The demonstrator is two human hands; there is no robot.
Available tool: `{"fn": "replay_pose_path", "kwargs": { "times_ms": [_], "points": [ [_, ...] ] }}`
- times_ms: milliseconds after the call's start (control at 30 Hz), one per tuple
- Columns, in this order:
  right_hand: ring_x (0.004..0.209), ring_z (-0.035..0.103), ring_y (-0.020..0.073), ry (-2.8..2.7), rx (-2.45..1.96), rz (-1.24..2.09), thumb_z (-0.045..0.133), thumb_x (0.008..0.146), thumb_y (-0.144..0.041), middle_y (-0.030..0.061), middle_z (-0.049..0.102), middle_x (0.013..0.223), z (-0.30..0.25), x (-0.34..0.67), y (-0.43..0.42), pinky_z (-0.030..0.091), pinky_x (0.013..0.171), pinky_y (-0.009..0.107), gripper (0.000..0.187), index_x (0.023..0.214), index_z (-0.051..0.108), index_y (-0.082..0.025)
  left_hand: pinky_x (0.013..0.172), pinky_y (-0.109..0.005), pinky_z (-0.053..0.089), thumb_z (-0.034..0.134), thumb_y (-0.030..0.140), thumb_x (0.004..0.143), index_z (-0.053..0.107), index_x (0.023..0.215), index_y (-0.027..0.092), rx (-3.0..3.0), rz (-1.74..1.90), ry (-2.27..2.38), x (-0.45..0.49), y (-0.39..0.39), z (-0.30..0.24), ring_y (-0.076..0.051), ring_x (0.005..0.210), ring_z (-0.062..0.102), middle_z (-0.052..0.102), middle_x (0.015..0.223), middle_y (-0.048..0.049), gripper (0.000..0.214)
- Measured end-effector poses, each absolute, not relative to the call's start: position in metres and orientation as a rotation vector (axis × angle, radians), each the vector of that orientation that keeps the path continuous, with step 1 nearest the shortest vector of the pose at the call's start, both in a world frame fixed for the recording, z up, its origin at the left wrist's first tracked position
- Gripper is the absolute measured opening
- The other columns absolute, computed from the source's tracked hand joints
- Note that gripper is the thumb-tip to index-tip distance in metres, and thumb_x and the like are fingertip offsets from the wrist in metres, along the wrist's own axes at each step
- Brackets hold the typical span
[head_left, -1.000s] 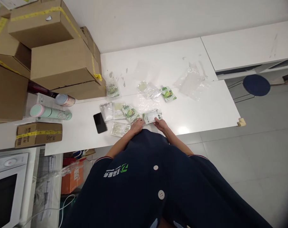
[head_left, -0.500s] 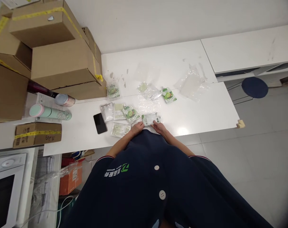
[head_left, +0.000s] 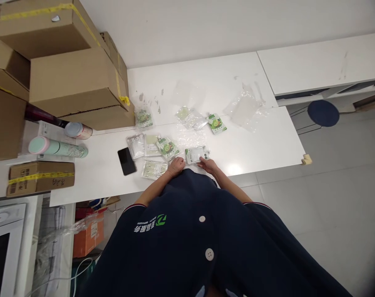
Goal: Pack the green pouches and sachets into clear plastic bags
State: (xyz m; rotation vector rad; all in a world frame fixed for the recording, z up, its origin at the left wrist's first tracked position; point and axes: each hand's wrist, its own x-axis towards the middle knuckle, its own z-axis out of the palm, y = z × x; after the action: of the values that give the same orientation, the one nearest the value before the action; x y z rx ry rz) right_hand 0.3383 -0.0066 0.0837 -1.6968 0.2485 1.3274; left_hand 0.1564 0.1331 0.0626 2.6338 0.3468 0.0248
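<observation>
At the table's front edge, a white and green pouch (head_left: 196,154) lies flat with its printed back up. My right hand (head_left: 208,165) grips the pouch's right part, the thumb on top. Just left of the pouch, my left hand (head_left: 176,166) is closed with curled fingers; what they hold, if anything, is hidden. Beside it lie a green pouch with kiwi pictures (head_left: 167,148) and a flat packet in clear wrap (head_left: 154,169). Crumpled clear plastic (head_left: 192,137) spreads behind the held pouch.
Another kiwi pouch (head_left: 217,123) and a clear bag (head_left: 246,108) lie farther back. To the left are a black phone (head_left: 127,161), a mint bottle (head_left: 57,147) and stacked cardboard boxes (head_left: 72,78). A blue stool (head_left: 323,113) stands at the right.
The view has shifted slightly, so the scene sits a little farther left. My left hand has drawn slightly back from the pouch's left corner; my right hand keeps its grip.
</observation>
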Motion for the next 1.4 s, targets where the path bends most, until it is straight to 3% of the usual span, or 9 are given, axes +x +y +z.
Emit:
{"fn": "replay_pose_path", "kwargs": {
  "times_ms": [200,300,467,633,767,900,1033,1200,1400],
  "points": [
    [0.077,0.069,0.0255,0.061,-2.043,1.351,0.072,0.079,-0.045,0.0170,0.070,0.076,0.099,0.344,-0.028,0.057,0.060,0.032,0.033,0.072,0.062,-0.014,0.112,-0.046,0.036,0.040,0.014,0.091,0.060,0.082,0.019,2.435,0.086,0.169,0.160,0.133,0.059,-0.023,0.131,0.047,0.063,0.125,-0.0132,0.023],
    [0.116,0.059,0.0337,-0.549,-2.330,1.015,0.072,0.080,-0.039,0.0193,0.067,0.115,0.110,0.351,-0.041,0.052,0.088,0.043,0.030,0.099,0.068,-0.016,0.116,-0.043,0.034,0.042,0.018,0.092,0.058,0.080,0.020,2.316,0.045,0.172,0.161,0.132,0.057,-0.021,0.133,0.047,0.064,0.124,-0.0105,0.020],
    [0.145,0.025,0.0343,-1.941,-2.328,0.511,0.066,0.081,-0.018,0.0079,0.031,0.157,0.107,0.368,-0.050,0.027,0.112,0.057,0.068,0.145,0.043,-0.027,0.113,-0.039,0.039,0.046,0.026,0.091,0.059,0.090,0.021,2.192,-0.007,0.166,0.163,0.132,0.063,-0.019,0.129,0.051,0.064,0.123,-0.0074,0.015],
    [0.141,0.035,0.0286,-2.012,-2.322,0.527,0.041,0.095,-0.016,0.0032,0.046,0.148,0.097,0.384,-0.064,0.029,0.111,0.051,0.046,0.137,0.054,-0.029,0.098,-0.032,0.047,0.049,0.021,0.084,0.060,0.107,0.021,2.071,-0.081,0.312,0.156,0.129,0.087,-0.019,0.108,0.063,0.069,0.107,-0.0048,0.025],
    [0.134,0.045,0.0262,-1.844,-2.154,0.741,0.038,0.098,-0.025,0.0038,0.058,0.137,0.111,0.390,-0.062,0.037,0.107,0.043,0.038,0.125,0.064,-0.026,0.078,-0.026,0.048,0.049,0.019,0.084,0.059,0.098,0.020,1.972,-0.035,0.470,0.146,0.126,0.105,-0.013,0.077,0.064,0.069,0.089,-0.0007,0.017],
    [0.103,0.064,0.0205,-1.572,-2.105,1.067,0.038,0.097,-0.029,0.0050,0.070,0.114,0.128,0.397,-0.028,0.047,0.090,0.031,0.035,0.115,0.067,-0.021,0.072,-0.024,0.046,0.045,0.024,0.089,0.048,0.079,0.020,1.871,0.175,0.765,0.154,0.134,0.107,-0.013,0.080,0.063,0.063,0.080,0.0006,0.011],
    [0.089,0.064,0.0196,-1.447,-2.364,1.242,0.047,0.090,-0.023,0.0058,0.072,0.095,0.121,0.401,0.022,0.046,0.079,0.027,0.025,0.097,0.070,-0.017,0.072,-0.027,0.047,0.047,0.017,0.086,0.051,0.084,0.019,1.996,0.070,1.081,0.174,0.148,0.102,-0.017,0.077,0.062,0.056,0.072,0.0003,0.005],
    [0.091,0.064,0.0257,-1.346,-2.604,1.177,0.053,0.085,-0.020,0.0164,0.070,0.097,0.100,0.389,0.046,0.045,0.076,0.031,0.025,0.103,0.066,-0.009,0.095,-0.040,0.042,0.049,0.017,0.087,0.058,0.112,0.015,2.320,0.079,0.959,0.172,0.145,0.105,-0.026,0.108,0.056,0.061,0.108,-0.0139,0.027],
    [0.113,0.053,0.0326,-1.317,-2.745,0.806,0.041,0.093,-0.027,0.0244,0.059,0.119,0.106,0.363,0.027,0.044,0.088,0.040,0.040,0.126,0.051,-0.007,0.108,-0.044,0.034,0.057,0.021,0.086,0.045,0.140,0.017,2.791,-0.280,0.220,0.162,0.124,0.092,-0.032,0.135,0.041,0.043,0.145,-0.0189,0.056]
  ]
}}
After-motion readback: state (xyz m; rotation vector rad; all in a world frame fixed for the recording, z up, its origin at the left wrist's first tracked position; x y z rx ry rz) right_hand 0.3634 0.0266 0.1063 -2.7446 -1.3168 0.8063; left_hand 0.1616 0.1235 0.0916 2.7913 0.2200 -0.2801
